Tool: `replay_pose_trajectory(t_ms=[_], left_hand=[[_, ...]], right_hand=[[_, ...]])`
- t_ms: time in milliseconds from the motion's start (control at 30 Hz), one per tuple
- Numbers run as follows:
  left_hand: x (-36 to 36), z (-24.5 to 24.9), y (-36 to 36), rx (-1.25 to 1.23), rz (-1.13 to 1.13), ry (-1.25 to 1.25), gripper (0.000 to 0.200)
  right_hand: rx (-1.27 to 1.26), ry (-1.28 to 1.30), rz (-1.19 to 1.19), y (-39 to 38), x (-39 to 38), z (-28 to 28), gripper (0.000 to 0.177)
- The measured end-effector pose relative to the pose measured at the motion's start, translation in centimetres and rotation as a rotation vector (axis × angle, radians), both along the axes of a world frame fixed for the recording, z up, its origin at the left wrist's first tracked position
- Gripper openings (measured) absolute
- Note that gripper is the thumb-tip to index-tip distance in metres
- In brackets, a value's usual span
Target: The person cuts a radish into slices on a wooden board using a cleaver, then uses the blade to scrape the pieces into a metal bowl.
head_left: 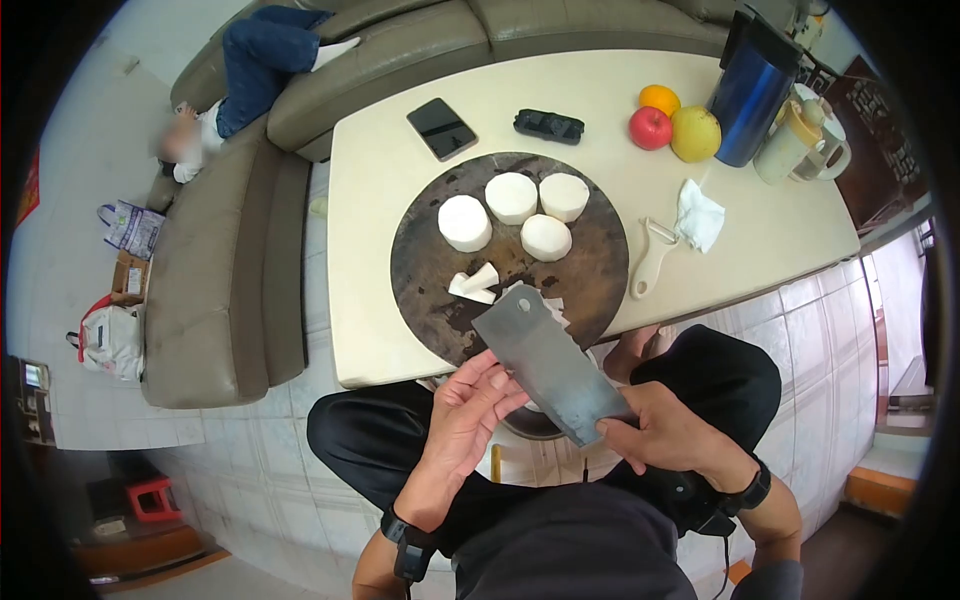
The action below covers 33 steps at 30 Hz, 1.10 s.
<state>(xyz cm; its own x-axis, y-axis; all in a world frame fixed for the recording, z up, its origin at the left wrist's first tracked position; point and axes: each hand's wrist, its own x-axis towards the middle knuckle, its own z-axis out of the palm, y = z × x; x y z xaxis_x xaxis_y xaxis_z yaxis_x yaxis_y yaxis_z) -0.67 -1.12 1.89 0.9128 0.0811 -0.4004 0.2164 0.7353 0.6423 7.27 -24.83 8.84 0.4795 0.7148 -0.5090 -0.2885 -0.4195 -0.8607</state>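
My right hand (pixel 665 430) is closed around the handle end of a broad grey cleaver (pixel 545 360). The blade slants up to the left over the near edge of a round, dark wooden chopping board (pixel 425 250). Beside the blade's left side, my left hand (pixel 470 410) is palm-up with its fingers extended, the fingertips at or very near the metal. Several thick white vegetable rounds (pixel 465 223) sit on the far half of the board. Small white cut pieces (pixel 474 284) lie nearer me, and some thin white bits (pixel 556 308) show behind the blade. A bowl (pixel 530 428) below is mostly hidden.
The cream table (pixel 365 250) holds a phone (pixel 441 128), a black case (pixel 549 126), an orange (pixel 659 100), a red apple (pixel 650 128), a yellow-green fruit (pixel 696 134), a blue jug (pixel 752 105), a peeler (pixel 652 260) and a crumpled tissue (pixel 700 215). A person (pixel 255 75) lies on the sofa.
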Motion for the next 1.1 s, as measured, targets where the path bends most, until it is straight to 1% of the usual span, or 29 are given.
replay_pose_trajectory(t_ms=[67,100,167,200,267,300,367,400,467,500,533,600,667,700,733,867,933,1000,1033,1100], left_hand=[[-0.2,-0.6,-0.2,0.119,-0.033,0.028,0.029],[-0.2,-0.5,-0.4,0.12,-0.031,0.02,0.029],[-0.2,-0.2,-0.7,0.19,0.024,0.097,0.027],[-0.2,-0.2,-0.7,0.19,0.026,0.089,0.027],[-0.2,-0.4,-0.5,0.351,0.037,0.11,0.025],[-0.3,-0.3,-0.5,0.353,0.04,0.104,0.025],[-0.4,-0.2,-0.8,0.904,0.029,0.025,0.022],[-0.1,-0.2,-0.5,0.908,0.032,0.02,0.022],[0.7,-0.5,0.3,1.768,0.031,-0.612,0.027],[0.6,-0.9,0.2,1.767,-0.065,-0.614,0.034],[0.7,-1.1,0.1,1.768,-0.063,-0.617,0.034],[0.9,-1.2,0.0,1.898,-0.239,-0.688,0.041],[1.0,-1.4,0.4,1.946,-0.281,-0.703,0.043],[1.1,-1.5,0.5,1.993,-0.322,-0.717,0.045],[1.2,-1.5,0.5,1.992,-0.328,-0.722,0.045],[0.9,-1.6,0.5,1.986,-0.335,-0.751,0.045],[0.7,-1.7,0.5,1.978,-0.346,-0.752,0.044],[0.3,-1.9,0.5,1.984,-0.294,-0.798,0.043],[0.2,-2.0,0.3,1.981,-0.302,-0.804,0.043],[-0.3,-2.0,-0.1,1.918,-0.255,-0.819,0.042]], right_hand=[[-0.026,0.0,0.016,-0.2,-0.4,0.2,0.018],[-0.025,-0.008,0.018,-0.3,-0.5,0.5,0.018],[-0.006,-0.049,-0.028,-0.7,-0.9,1.1,0.016],[-0.007,-0.057,-0.027,-1.1,-0.9,1.4,0.016],[0.021,-0.055,-0.104,-2.3,-0.8,1.7,0.016],[0.024,-0.06,-0.102,-2.9,-0.6,1.7,0.016],[0.05,-0.099,-0.184,-4.1,0.1,1.9,0.017],[0.054,-0.105,-0.183,-4.7,0.5,1.8,0.017],[0.057,-0.073,-0.289,-5.6,1.3,1.4,0.018],[0.089,-0.058,-0.321,-5.9,1.6,1.3,0.015],[0.091,-0.061,-0.321,-6.1,1.9,1.4,0.015],[0.147,0.028,-0.377,-6.3,2.4,1.5,0.013],[0.178,0.018,-0.357,-6.6,2.9,0.9,0.011],[0.224,0.073,-0.365,-6.5,3.1,0.8,0.011],[0.271,0.13,-0.37,-6.5,3.2,0.6,0.012],[0.366,0.156,-0.393,-6.2,3.8,-0.7,0.012],[0.348,0.156,-0.398,-5.9,3.8,-0.4,0.012],[0.334,0.158,-0.404,-5.8,3.9,-0.5,0.013],[0.336,0.165,-0.392,-5.8,3.9,-0.6,0.013],[0.338,0.176,-0.384,-5.9,4.0,-1.0,0.013]])
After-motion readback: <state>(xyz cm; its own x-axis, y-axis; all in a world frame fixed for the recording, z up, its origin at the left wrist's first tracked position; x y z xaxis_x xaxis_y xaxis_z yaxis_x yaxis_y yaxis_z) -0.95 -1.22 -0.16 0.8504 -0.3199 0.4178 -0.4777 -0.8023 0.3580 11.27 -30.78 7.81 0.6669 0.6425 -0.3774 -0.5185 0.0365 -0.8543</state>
